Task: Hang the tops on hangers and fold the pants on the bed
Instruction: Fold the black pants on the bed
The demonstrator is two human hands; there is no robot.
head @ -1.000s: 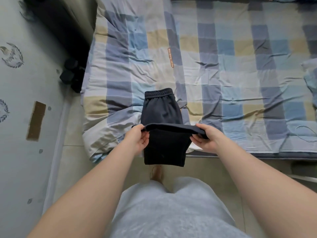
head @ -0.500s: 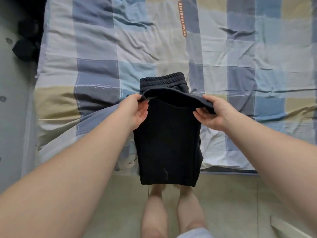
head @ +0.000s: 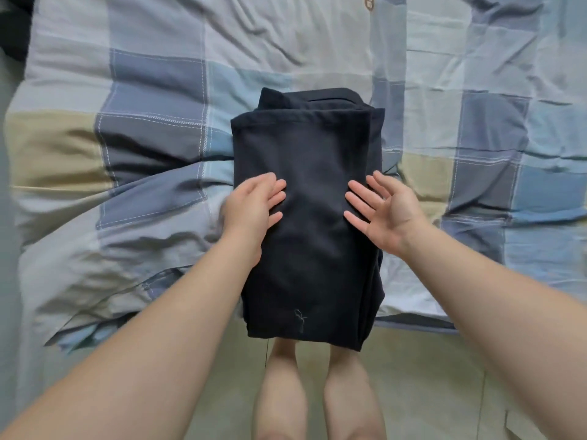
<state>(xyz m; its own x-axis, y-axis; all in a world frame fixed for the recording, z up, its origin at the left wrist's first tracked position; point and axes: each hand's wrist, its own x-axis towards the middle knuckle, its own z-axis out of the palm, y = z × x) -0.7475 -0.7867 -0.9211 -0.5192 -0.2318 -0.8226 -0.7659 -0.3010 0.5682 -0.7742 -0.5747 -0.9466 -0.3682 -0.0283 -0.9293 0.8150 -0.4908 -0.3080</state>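
Note:
Dark navy pants [head: 313,160] lie folded lengthwise on the bed [head: 152,90], their near end hanging over the bed's front edge above the floor. The top layer is folded up over the waistband, which peeks out at the far end. My left hand [head: 254,206] rests flat on the left side of the pants with straight fingers. My right hand [head: 384,211] is spread open at the pants' right edge, its fingertips on or just above the fabric. No tops or hangers are in view.
A checked blue, grey and beige duvet covers the bed and bunches at the near left corner [head: 104,249]. Pale tiled floor [head: 444,376] runs below the bed edge, where my bare legs [head: 317,392] stand.
Both hands carried the pinched fold forward, laid it over the waistband and let go. They now lie open on the pants. The camera has moved closer to the bed.

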